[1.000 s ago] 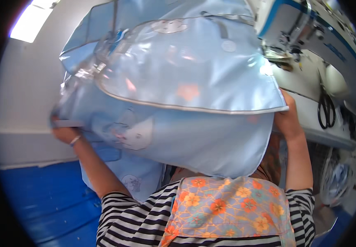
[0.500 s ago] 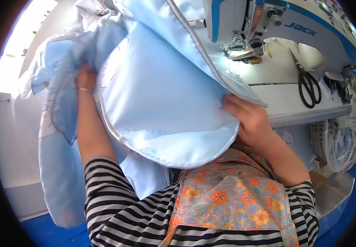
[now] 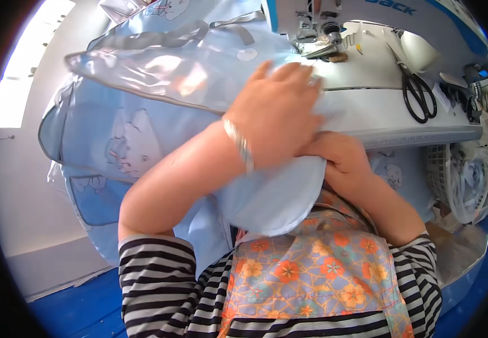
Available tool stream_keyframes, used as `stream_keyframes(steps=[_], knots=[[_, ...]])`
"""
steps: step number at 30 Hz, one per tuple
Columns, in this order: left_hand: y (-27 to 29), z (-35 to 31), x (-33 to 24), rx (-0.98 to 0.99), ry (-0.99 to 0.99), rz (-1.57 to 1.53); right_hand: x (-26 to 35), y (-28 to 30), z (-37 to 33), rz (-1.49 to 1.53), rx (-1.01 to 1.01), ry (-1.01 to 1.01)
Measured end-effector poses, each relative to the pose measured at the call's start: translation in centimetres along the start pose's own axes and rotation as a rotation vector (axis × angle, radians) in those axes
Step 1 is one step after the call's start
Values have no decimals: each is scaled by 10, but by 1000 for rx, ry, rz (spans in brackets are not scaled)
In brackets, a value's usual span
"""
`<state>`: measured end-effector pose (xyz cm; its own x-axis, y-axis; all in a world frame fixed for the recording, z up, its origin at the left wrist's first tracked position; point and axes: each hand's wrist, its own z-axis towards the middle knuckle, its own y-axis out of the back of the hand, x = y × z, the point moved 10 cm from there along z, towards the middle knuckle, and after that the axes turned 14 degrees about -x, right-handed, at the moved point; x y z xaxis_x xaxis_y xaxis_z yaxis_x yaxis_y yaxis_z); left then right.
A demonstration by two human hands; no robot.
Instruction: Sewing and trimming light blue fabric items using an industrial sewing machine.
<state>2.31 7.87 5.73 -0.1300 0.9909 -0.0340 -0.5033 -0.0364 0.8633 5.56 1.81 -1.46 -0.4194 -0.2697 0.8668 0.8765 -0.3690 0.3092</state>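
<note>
Blue printed cloth (image 3: 272, 203): one, spread left and in front of the sewing machine (image 3: 379, 17). Clear panel (image 3: 182, 73): lying over the cloth, left of the machine. Right hand (image 3: 342, 155): in front of the machine; fingers closed on the cloth's edge, tips hidden. Left hand (image 3: 277, 112): blurred, beside the right; whether anything is grasped cannot be told. Risk, as judged: layers could be skewed by the bulk dragging leftward, or slippery plastic creased under the left hand. Change from half a second ago: left hand brought across toward the machine; raised cloth lowered, panel exposed.
</note>
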Motion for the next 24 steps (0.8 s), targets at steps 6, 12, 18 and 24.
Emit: stream_keyframes(steps=[6,12,18,24], knots=[[-60,-27,36,112,170,-59,-17,6,-18,59,-49,46],[-57,-20,8,115,108,-90,-13,10,-19,35,-98,120],[-62,-18,10,149,89,-64,-13,17,-7,30,-89,127],[-77,-11,29,56,106,-45,-22,19,8,6,-77,152]])
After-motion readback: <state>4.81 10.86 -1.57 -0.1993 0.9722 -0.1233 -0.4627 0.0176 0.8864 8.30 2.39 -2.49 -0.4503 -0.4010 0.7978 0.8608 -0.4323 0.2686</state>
